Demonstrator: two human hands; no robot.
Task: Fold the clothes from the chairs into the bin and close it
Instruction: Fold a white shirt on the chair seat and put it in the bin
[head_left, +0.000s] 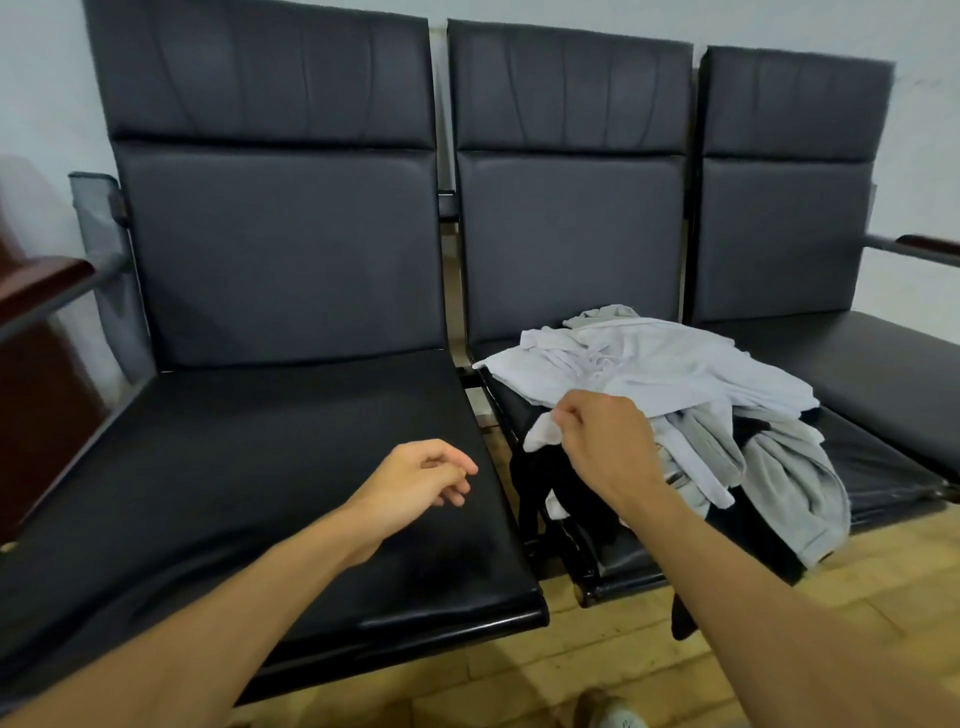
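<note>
Head view: the pile of clothes (675, 364) lies on the middle chair (571, 234), and no bin is visible. The right hand (597, 441) pinches a white garment (540, 439) at the pile's near left edge. The left hand (415, 478) hovers over the left chair (260, 467), fingers loosely curled and holding nothing. Pulling this tangled piece could drag the overhanging grey garment (800, 483) onto the floor (597, 660).

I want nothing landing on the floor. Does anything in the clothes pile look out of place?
In the pile on the middle chair, a black garment and a grey garment hang over the seat's front edge toward the floor. The right hand pinches a white piece.
</note>
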